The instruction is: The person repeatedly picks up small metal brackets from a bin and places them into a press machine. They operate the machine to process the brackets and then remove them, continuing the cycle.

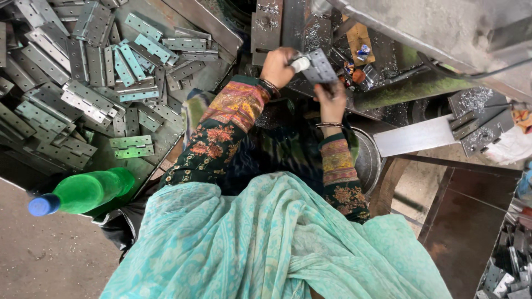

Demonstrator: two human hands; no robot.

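1. Left hand [277, 66] is closed around one edge of a grey metal hinge [320, 66]; a white-wrapped fingertip [300, 63] presses on its leaf.
2. Right hand [331, 98] grips the same hinge from below, at about 6 o'clock of it, fingers pinched on the lower edge.
3. The hinge sits at about 12 o'clock from my view, held up just in front of the dark machine bed [288, 22] and not resting on it.
4. Step in hand, as I judge it: positioning or checking one hinge at the machine, both hands steadying it.
5. Next move likely needs the hinge squared to the bed, with fingers kept off the tooling.
6. The pile of hinges [83, 83] lies in the tray [213, 25] at 10 o'clock, well apart from both hands.
7. The green bottle with blue cap [83, 194] lies on its side at 8 o'clock, untouched.
8. A steel bowl [368, 160] sits at about 4 o'clock of the right hand; I can't tell what's in it.
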